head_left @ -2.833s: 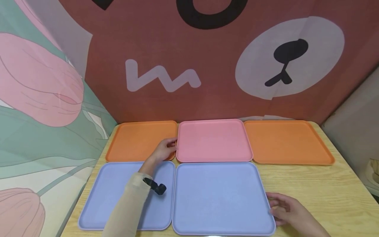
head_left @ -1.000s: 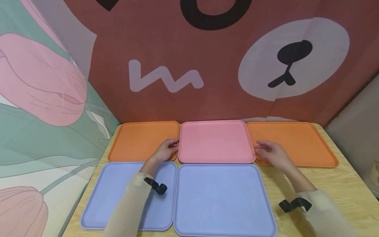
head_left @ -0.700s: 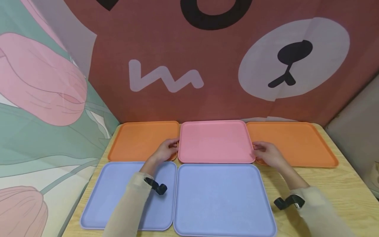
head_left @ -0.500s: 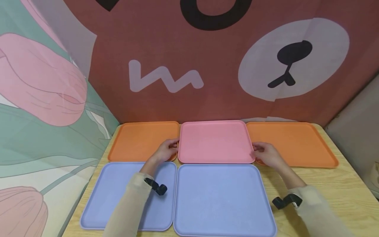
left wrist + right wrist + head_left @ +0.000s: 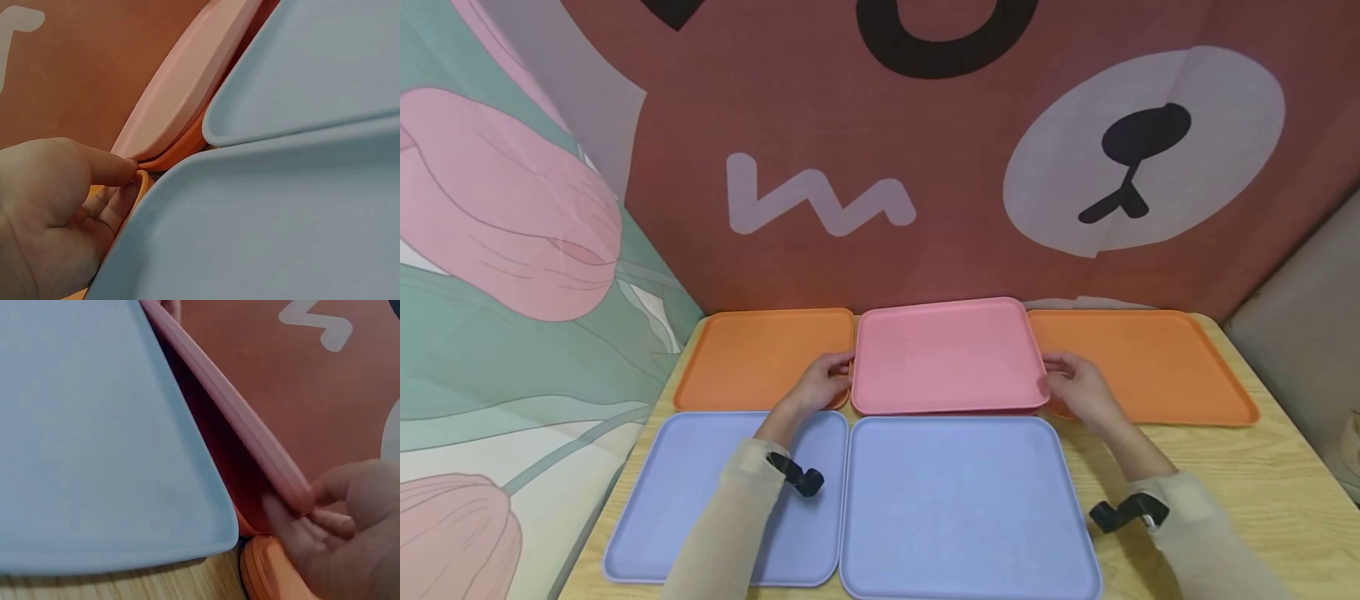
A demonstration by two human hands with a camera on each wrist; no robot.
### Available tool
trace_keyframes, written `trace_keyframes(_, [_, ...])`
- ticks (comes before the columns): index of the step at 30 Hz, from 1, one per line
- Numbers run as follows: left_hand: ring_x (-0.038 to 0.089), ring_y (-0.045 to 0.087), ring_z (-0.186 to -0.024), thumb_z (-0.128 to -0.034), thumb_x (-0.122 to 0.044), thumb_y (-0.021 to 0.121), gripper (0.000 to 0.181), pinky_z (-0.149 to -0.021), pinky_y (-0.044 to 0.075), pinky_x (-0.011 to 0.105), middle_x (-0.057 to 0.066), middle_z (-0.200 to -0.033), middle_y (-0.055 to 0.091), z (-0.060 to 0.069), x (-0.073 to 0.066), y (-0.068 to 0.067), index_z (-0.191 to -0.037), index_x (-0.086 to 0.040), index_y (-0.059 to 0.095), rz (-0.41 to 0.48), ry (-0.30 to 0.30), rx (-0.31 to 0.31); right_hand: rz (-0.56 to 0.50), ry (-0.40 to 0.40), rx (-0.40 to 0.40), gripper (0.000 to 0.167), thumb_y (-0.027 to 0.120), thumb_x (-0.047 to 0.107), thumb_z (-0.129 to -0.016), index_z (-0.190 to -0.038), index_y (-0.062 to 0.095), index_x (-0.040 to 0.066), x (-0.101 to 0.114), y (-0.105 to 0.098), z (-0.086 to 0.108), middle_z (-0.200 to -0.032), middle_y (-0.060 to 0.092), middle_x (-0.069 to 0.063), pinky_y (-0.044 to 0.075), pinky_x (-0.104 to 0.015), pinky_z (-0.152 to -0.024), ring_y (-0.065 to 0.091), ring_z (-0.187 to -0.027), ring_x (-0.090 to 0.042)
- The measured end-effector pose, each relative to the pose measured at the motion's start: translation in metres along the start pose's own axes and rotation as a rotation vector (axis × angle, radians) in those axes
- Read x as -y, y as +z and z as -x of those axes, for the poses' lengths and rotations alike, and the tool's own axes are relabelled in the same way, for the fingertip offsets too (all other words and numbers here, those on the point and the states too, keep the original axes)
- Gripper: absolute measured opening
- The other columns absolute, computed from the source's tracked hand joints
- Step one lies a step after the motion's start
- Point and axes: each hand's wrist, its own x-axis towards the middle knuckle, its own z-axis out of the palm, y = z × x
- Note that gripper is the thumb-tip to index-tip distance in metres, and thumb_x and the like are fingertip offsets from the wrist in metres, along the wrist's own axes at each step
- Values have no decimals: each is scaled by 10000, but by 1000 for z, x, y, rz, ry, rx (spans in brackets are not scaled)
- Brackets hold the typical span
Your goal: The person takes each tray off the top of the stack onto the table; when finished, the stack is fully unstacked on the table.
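The pink tray lies at the back middle, its right end tilted up with a dark red gap beneath it in the right wrist view. My right hand grips that raised end, thumb and fingers on either side of the rim. My left hand holds the left edge; its thumb touches the pink tray's near corner and its fingers curl below, partly hidden. An orange rim shows under the pink tray.
Orange trays flank the pink one, at left and right. Two blue trays, left and middle, lie in front. A printed cloth hangs behind the wooden table.
My right hand has moved from the front blue tray's right edge to the pink tray's right edge, taken hold and raised that end slightly. The left hand has stayed put.
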Motion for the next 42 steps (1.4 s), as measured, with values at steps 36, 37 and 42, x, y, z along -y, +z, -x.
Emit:
trace_keyframes(36, [334,535,-1201,-973,48,580,520,-1028,474,466,197,-1318,531,4,2,0,-1484,9,494,27,26,1,-995,-359,389,570,167,-139,-1040,-1503,469,-2,-35,-61,50,-1389,623,-136,565,-313,-906,652,-1189,-229])
trace_keyframes(37, [335,534,-1203,-973,51,581,520,-1027,474,463,200,-1317,531,4,3,0,-1484,11,494,31,28,0,-996,-369,401,571,161,-140,-1038,-1513,450,-8,-36,-64,53,-1400,613,-147,561,-326,-918,643,-1205,-238])
trace_keyframes(42, [330,538,-1201,-970,57,586,518,-1010,485,438,198,-1319,530,2,4,1,-1479,11,501,29,37,0,-1031,-401,482,603,111,-156,-1021,-1543,383,-24,-44,-84,71,-1456,555,-183,542,-382,-960,603,-1264,-281])
